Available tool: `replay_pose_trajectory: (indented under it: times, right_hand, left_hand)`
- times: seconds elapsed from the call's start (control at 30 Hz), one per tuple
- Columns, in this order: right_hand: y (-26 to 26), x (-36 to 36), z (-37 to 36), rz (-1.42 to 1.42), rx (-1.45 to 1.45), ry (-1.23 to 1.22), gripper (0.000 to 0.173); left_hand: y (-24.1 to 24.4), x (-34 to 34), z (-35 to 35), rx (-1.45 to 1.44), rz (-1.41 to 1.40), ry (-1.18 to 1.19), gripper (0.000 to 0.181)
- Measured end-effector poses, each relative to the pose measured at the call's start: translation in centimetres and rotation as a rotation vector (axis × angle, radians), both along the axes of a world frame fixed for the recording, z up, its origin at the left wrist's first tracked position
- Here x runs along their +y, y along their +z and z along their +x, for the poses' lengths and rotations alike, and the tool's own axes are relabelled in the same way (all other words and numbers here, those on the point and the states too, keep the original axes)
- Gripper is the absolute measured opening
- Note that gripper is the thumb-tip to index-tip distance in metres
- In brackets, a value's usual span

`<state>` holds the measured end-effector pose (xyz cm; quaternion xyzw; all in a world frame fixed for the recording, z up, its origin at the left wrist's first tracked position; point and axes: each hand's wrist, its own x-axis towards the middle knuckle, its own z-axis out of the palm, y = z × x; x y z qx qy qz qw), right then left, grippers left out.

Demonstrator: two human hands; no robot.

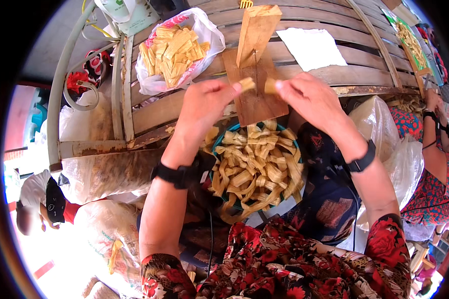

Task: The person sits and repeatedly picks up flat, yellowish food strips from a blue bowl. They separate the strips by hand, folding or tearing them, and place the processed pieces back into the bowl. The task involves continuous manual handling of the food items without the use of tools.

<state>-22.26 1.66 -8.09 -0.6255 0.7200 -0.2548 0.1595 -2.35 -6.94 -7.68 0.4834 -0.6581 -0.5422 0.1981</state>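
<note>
My left hand (pixel 210 101) pinches a short yellow-tan strip (pixel 246 84) between thumb and fingertips. A second such piece (pixel 270 86) is gripped by my right hand (pixel 309 98), with a small gap between the two. Both pieces hover over a brown wooden board (pixel 260 108) that carries an upright wooden block (pixel 257 31). A thin dark pin or blade seems to stand at the block's foot; its kind is unclear. Below the board, a teal-rimmed basin (pixel 214 144) is heaped with knotted, curled strips (pixel 252 164) of dried plant-like material.
A white plastic bag (pixel 214 35) full of flat folded pieces (pixel 176 50) lies on the slatted wooden bench (pixel 303 48). White paper (pixel 310 48) rests right of the block. A metal armrest (pixel 61 86) bounds the left. Stuffed sacks (pixel 104 231) stand below; another person's hands (pixel 434 101) work at right.
</note>
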Motion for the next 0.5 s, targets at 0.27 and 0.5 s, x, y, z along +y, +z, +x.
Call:
replay_pose_trajectory:
  times: [0.27,0.5]
  right_hand:
    - [5.4,5.2,3.3,-0.198,-1.304,-0.152,0.020]
    - [9.4,10.8,9.1,-0.225,-0.997,0.388,0.017]
  left_hand:
    - [6.8,6.8,5.1,0.523,0.282,-0.294,0.020]
    - [8.6,7.9,5.2,0.220,0.222,-0.416,0.033]
